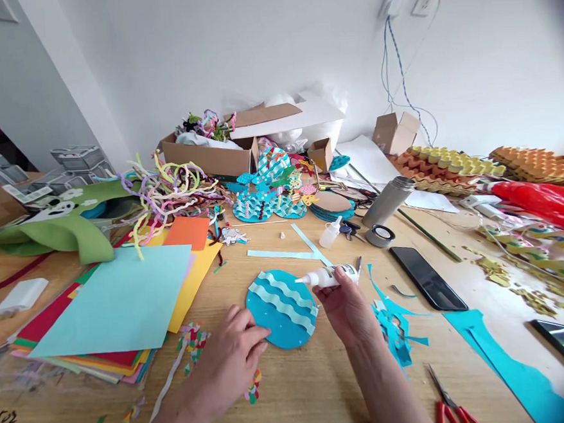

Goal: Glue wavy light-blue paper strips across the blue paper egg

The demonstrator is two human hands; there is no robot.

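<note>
Bare forearms [189, 406] rise from the bottom edge: my right hand [341, 305] grasps a white squeeze bottle [326, 277], while my left hand [238, 345] touches the lower-left rim of the blue disc [281, 328] at centre frame, pinching or not I cannot tell. I judge this a gluing step beside the wavy strips [287, 292]; next calls for careful nozzle [303, 279] aim.

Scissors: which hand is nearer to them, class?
Right. The right hand holds a bottle beyond and left of the scissors; the left hand is farther left, touching the blue disc.
</note>
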